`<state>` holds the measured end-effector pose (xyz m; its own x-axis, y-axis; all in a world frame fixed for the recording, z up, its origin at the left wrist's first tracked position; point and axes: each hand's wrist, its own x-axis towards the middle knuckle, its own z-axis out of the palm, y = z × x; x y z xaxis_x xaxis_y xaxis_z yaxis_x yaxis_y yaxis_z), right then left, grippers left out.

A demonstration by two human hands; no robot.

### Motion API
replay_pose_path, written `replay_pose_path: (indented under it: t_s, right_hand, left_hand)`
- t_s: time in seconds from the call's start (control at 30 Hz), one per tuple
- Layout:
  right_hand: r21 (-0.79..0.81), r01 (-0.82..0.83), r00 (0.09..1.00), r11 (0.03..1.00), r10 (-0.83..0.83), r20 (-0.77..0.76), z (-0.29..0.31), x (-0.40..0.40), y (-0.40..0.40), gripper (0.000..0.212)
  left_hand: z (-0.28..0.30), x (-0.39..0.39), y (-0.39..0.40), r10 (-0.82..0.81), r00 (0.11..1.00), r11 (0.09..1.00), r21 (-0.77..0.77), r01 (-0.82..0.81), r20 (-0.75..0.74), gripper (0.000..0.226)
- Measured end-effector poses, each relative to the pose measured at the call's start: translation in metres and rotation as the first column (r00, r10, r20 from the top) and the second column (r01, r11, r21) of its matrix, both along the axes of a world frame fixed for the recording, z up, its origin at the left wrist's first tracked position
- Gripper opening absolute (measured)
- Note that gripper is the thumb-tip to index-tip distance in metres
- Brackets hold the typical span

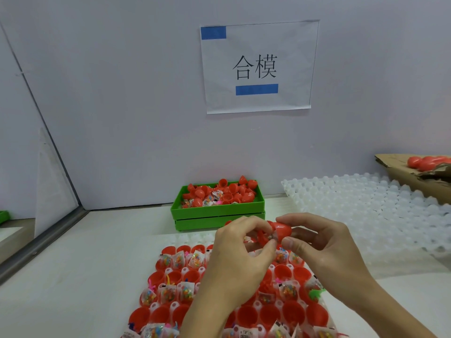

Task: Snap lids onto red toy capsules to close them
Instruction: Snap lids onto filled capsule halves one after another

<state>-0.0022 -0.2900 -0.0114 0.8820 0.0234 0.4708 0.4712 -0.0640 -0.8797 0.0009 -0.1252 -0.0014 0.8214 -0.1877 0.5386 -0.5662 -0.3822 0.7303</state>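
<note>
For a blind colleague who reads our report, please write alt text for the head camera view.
Two bare hands, the left hand and the right hand, hold a red capsule together above a tray of open red capsule halves, many with small toy packets. Behind stand a green bin of red lids and a paper sign on the wall.

Crate (218,208) behind capsule tray (170,308), empty trays (366,211) right

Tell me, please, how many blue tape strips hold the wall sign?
2: one tape strip at the sign's top-left corner, the other below the characters. None seem hidden.
</note>
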Motion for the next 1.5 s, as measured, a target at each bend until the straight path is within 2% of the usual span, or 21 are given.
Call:
replay_pose_path:
  t_s: [0.17, 0.3, 0.4, 0.47, 0.63, 0.77, 1.07, 1.27, 1.4, 1.5]
  right_hand:
    - [-0.075, 0.009, 1.0, 0.997, -0.007, 0.025, -0.0002, -0.0008, 0.0003, 0.038]
    - [-0.065, 0.018, 1.0, 0.998, -0.017, 0.019, -0.0001, -0.0001, -0.0006, 0.036]
    - [-0.055, 0.036, 0.999, 0.998, -0.035, 0.013, 0.0002, -0.0001, -0.0007, 0.036]
    - [-0.046, 0.038, 0.999, 0.998, -0.037, 0.002, 0.0006, -0.0001, -0.0004, 0.037]
    - [-0.025, 0.047, 0.999, 0.999, -0.047, -0.021, 0.0017, 0.0003, -0.0013, 0.029]
    - [-0.026, 0.02, 1.0, 0.999, -0.02, -0.022, 0.0034, -0.001, -0.0012, 0.026]
    - [-0.022, 0.05, 0.999, 0.998, -0.05, 0.012, 0.0048, 0.0021, -0.0029, 0.048]
    - [-0.113, 0.088, 0.992, 0.99, -0.077, 0.095, 0.003, 0.0019, -0.0011, 0.052]
    - [-0.089, 0.082, 0.994, 0.993, -0.075, 0.073, 0.0053, 0.0008, -0.0031, 0.052]
    - [-0.075, 0.054, 0.997, 0.996, -0.05, 0.06, 0.0063, -0.0014, -0.0024, 0.036]
  left_hand:
    - [-0.0033, 0.0009, -0.0012, 0.023, 1.0, 1.0, -0.006, -0.023, -0.005, 0.012]
    - [-0.0027, 0.0007, -0.0021, 0.04, 0.999, 0.999, -0.009, -0.04, 0.001, 0.019]
    - [-0.0024, 0.0006, -0.0011, 0.043, 0.997, 0.994, -0.098, -0.05, -0.072, 0.031]
    - [-0.002, 0.0012, 0.0002, 0.054, 0.996, 0.992, -0.105, -0.062, -0.077, 0.029]
    - [-0.0004, 0.0005, 0.0004, -0.039, 0.99, 0.979, -0.202, 0.01, -0.139, 0.039]
    - [-0.0015, 0.0035, -0.0001, 0.004, 0.994, 0.981, -0.192, -0.026, -0.113, 0.038]
    - [-0.0076, 0.0039, 0.0016, 0.057, 0.998, 0.997, -0.053, -0.059, -0.031, 0.038]
    - [-0.006, 0.0019, -0.0022, 0.075, 0.997, 0.997, 0.002, -0.075, 0.028, 0.037]
    - [-0.0053, 0.0011, -0.0019, 0.049, 0.998, 0.999, -0.019, -0.05, -0.038, 0.035]
    - [-0.0063, 0.0006, -0.0009, -0.009, 0.994, 0.997, -0.079, 0.0, -0.109, 0.027]
